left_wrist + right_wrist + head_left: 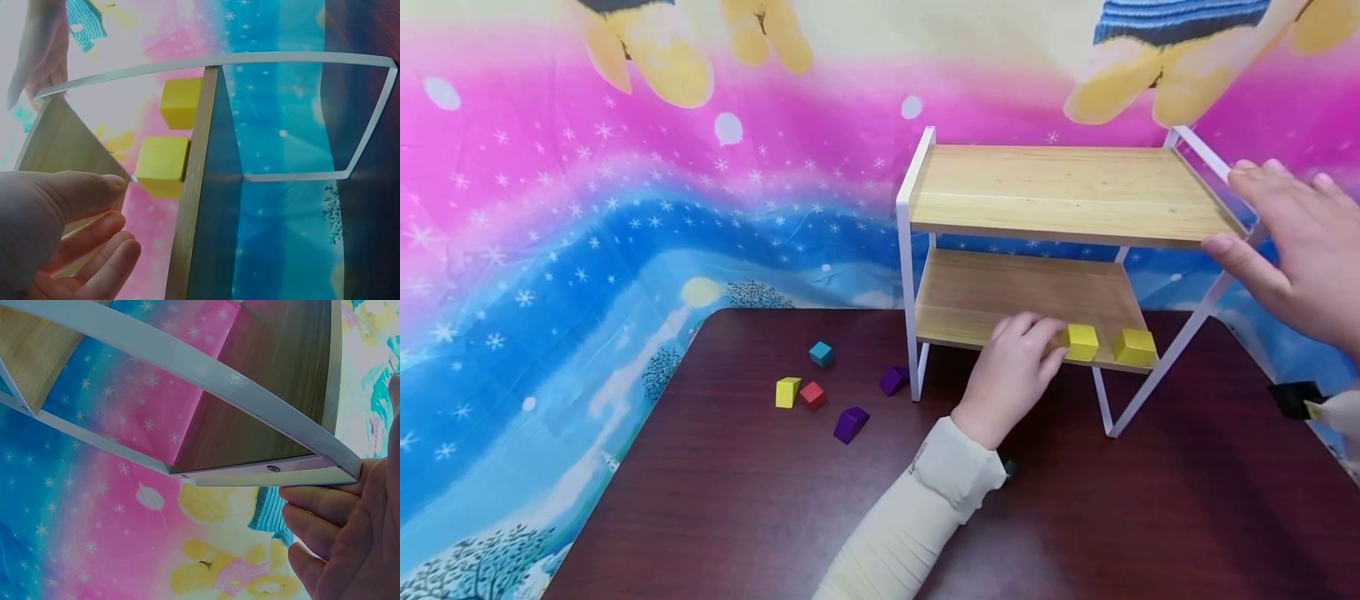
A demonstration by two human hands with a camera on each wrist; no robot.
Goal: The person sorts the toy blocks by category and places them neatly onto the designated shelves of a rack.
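Note:
On the front right part of the lower shelf board (pixel 1030 283) sit two yellow cubes, a left one (pixel 1082 342) and a right one (pixel 1134 347). My left hand (pixel 1011 371) is just left of the left cube, fingers loosely bent. In the left wrist view, the thumb and fingers of this left hand (pixel 81 225) stand apart from the cubes and hold nothing. My right hand (pixel 1311 250) is at the top right corner of the shelf rack (pixel 1075 192). In the right wrist view, this right hand (pixel 350 531) touches the white metal frame (pixel 219 381) with fingers extended.
Left of the rack on the dark table (pixel 700 517) lie a teal cube (pixel 822 354), a red cube (pixel 813 396), a yellow block (pixel 787 392) and two purple blocks, one (pixel 852 424) nearer the front, the other (pixel 893 380) beside the rack's leg. A patterned cloth (pixel 625 167) hangs behind.

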